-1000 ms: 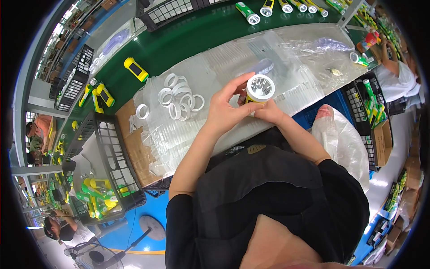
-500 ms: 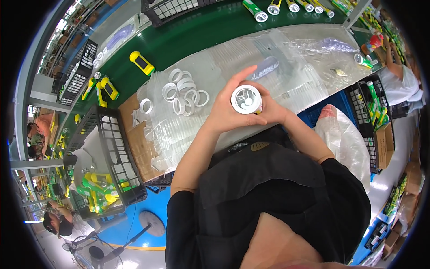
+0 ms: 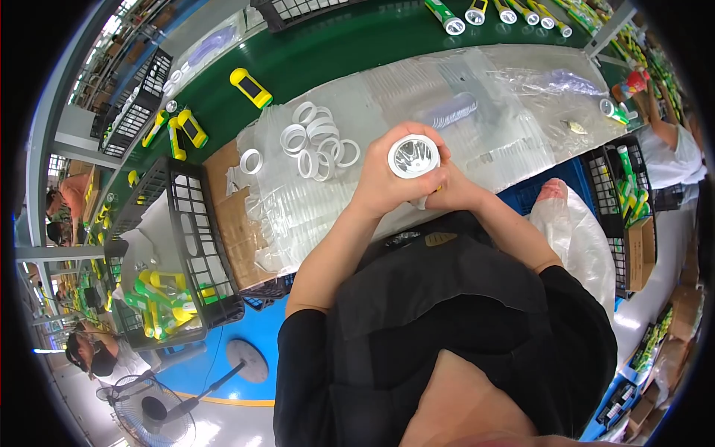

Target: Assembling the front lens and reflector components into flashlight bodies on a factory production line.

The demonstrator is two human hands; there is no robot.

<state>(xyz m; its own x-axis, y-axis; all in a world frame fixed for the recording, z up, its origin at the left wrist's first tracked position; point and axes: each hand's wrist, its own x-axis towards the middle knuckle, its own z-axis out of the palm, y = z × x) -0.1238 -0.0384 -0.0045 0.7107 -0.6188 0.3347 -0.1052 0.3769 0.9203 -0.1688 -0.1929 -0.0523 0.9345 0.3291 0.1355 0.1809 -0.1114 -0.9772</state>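
Note:
A flashlight (image 3: 414, 157) with a white rim and a shiny reflector faces up toward me, above the near edge of the table. My left hand (image 3: 382, 176) is closed round its head, fingers over the far side and thumb along the near side. My right hand (image 3: 456, 192) is closed on its lower part, just below and to the right; most of the body is hidden by the hands. Several loose white rings (image 3: 319, 139) lie on the table to the left. Beyond my hands lies a row of clear, nested discs (image 3: 451, 111).
Plastic sheeting (image 3: 383, 89) covers the tabletop. A black crate (image 3: 197, 246) of yellow-green flashlights stands at left. Finished-looking flashlights (image 3: 477, 15) rest on the green belt (image 3: 357, 52) at the back. At right are a white sack (image 3: 577, 231) and another crate (image 3: 607, 179).
My left fingers, earlier partly stretched out, have wrapped round the flashlight's head. My right hand has shifted from beside the head to lower on the body. The view has turned slightly.

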